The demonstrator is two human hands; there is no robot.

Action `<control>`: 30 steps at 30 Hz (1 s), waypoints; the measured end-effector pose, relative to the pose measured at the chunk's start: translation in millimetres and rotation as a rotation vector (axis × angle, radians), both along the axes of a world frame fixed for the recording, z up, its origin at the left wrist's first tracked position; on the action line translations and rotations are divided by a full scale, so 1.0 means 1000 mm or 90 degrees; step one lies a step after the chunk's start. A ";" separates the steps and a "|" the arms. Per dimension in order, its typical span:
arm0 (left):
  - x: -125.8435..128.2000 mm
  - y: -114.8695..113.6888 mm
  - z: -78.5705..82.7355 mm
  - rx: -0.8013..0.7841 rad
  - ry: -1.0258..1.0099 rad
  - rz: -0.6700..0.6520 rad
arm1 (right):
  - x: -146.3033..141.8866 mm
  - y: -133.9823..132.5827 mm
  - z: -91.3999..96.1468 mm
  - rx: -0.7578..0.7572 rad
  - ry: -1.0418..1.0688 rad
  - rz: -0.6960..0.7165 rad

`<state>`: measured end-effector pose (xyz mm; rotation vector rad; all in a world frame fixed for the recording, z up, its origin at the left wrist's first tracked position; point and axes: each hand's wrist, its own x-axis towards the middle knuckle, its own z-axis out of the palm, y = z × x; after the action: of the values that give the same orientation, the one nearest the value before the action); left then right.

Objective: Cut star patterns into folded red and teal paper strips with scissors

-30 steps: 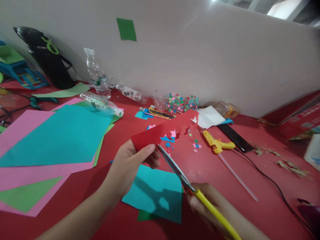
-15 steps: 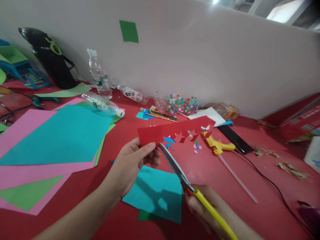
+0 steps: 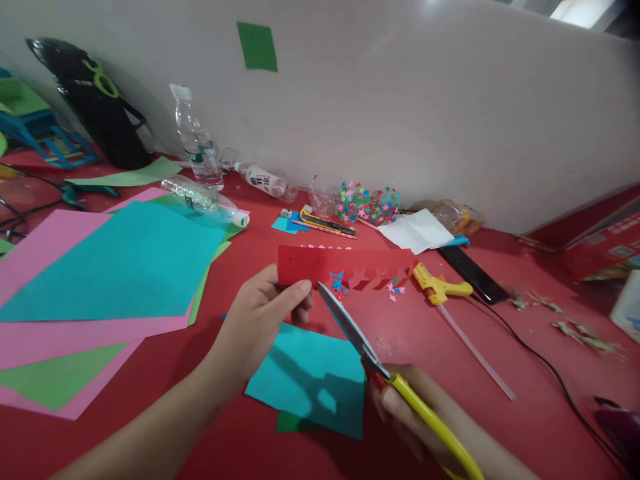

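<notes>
My left hand (image 3: 263, 307) pinches the lower left end of a red paper strip (image 3: 305, 261), thumb in front. Star-shaped cut-outs line the strip's lower right edge. My right hand (image 3: 410, 407) grips yellow-handled scissors (image 3: 425, 417) from below right. Their blade tips touch or nearly touch the strip's lower edge, just right of my left thumb. Beneath the scissors lies a turquoise paper sheet (image 3: 315, 380), crossed by shadows, with a green piece (image 3: 295, 423) under it. Small blue and pink stars (image 3: 397, 289) are scattered on the red table behind the strip.
Large coloured sheets (image 3: 120, 267) are stacked at left. Plastic bottles (image 3: 197, 150) and a black flask (image 3: 100, 113) stand or lie along the wall. A box cutter (image 3: 325, 223), a star-covered bottle (image 3: 370, 202), a yellow glue gun (image 3: 440, 288) with its cord and a phone (image 3: 473, 273) lie farther back.
The red strip has tilted, its right end dropping so that it looks narrower and more level. Both hands keep their holds, and the view has shifted slightly.
</notes>
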<state>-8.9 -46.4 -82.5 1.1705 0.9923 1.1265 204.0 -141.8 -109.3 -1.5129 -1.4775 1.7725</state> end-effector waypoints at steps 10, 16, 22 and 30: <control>-0.001 0.002 0.005 0.002 0.045 0.004 | -0.002 0.004 0.009 0.003 0.023 -0.004; -0.005 0.005 0.006 0.019 0.063 -0.026 | -0.001 0.004 0.009 0.033 0.015 0.006; -0.004 0.003 0.006 0.006 0.076 -0.054 | -0.001 0.004 0.009 0.019 0.000 -0.004; -0.003 0.004 0.001 -0.004 0.033 -0.058 | -0.005 0.000 0.017 0.032 -0.035 -0.021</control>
<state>-11.9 -42.1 -81.9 1.2336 0.9720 1.0254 199.0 -142.1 -92.3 -1.5636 -1.5041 1.6751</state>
